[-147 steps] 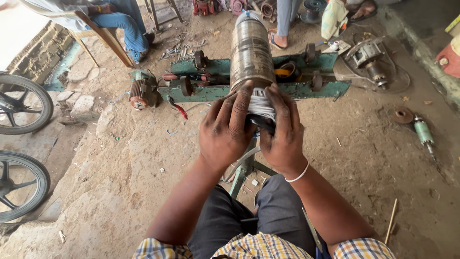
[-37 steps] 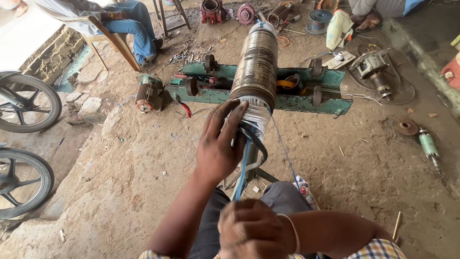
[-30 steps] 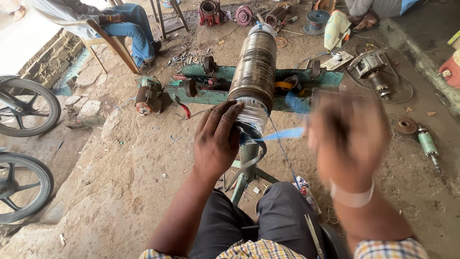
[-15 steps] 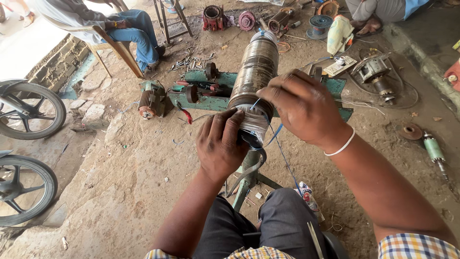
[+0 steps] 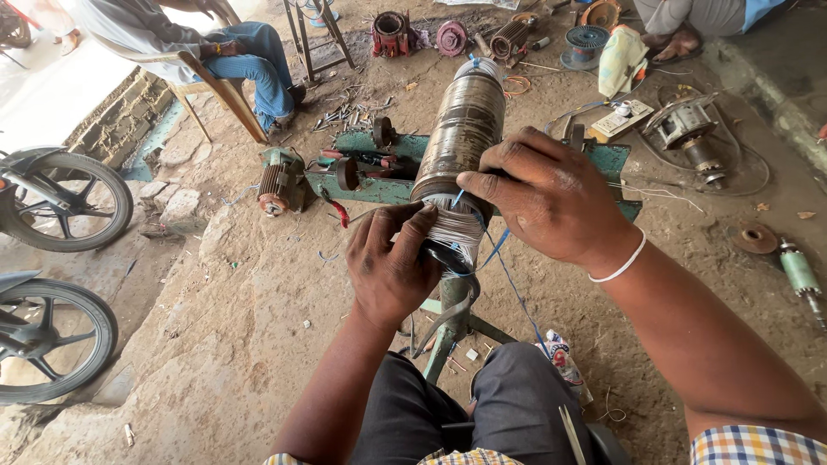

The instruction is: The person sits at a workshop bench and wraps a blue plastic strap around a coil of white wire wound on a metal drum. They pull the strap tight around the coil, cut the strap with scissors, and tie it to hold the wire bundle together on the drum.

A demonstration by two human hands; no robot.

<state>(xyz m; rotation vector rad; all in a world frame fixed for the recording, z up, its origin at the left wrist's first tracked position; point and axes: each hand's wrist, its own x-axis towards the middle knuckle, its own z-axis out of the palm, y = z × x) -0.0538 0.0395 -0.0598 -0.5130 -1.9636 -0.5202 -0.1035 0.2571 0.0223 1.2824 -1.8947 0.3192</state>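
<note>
**Two hands at the wire end of a long motor core**

A long metal cylinder, a motor core dull brown and grey along its body, lies tilted away from the person on a green metal stand that rises between the knees. Its near end carries a bundle of pale wire windings.

The left hand cups that near end from below and from the left, fingers curled closed around the windings and thumb pressed against them. The right hand comes over from the right and lies across the cylinder just above the windings, fingers bent in a closed grip on its side; a white band circles the wrist. A thin blue string runs from under the right hand's fingers, loops past the windings and hangs down toward the right knee. Whether the fingertips pinch the string itself cannot be told.

Behind the cylinder, on the dirt floor, sits a green winding machine with a small motor beside its left end. Further back are more motor parts and a spool. At the right lie another motor housing and a green-handled tool. Two motorbike wheels stand at the left edge. Another person sits on a chair at the upper left.
</note>
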